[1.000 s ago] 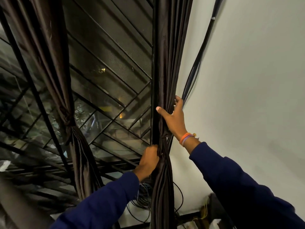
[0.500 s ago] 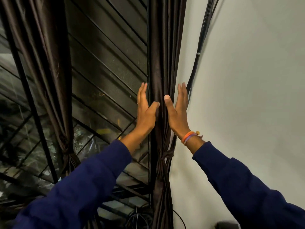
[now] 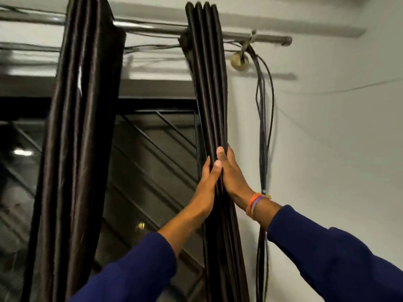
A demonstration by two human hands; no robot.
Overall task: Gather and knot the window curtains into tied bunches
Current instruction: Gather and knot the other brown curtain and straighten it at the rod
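The right dark brown curtain (image 3: 209, 83) hangs in tight pleats from the metal rod (image 3: 268, 37). My left hand (image 3: 206, 188) presses flat against its left side, fingers straight and pointing up, thumb lying on the front folds. My right hand (image 3: 234, 179) presses the opposite side the same way, thumb on the front and fingers behind the fabric, so the bunch is squeezed between both palms. A second dark curtain (image 3: 80, 127) hangs gathered to the left, untouched. No knot on either curtain shows in this view.
A bundle of black cables (image 3: 263, 127) hangs down the white wall just right of my right hand, from a bracket near the rod's end. Behind the curtains is a dark window with a diagonal metal grille (image 3: 152, 160).
Both hands have slid higher up the right curtain, my left having let go of the knot it gripped, and closed in on the pleats. My view has tilted up, so the rod shows.
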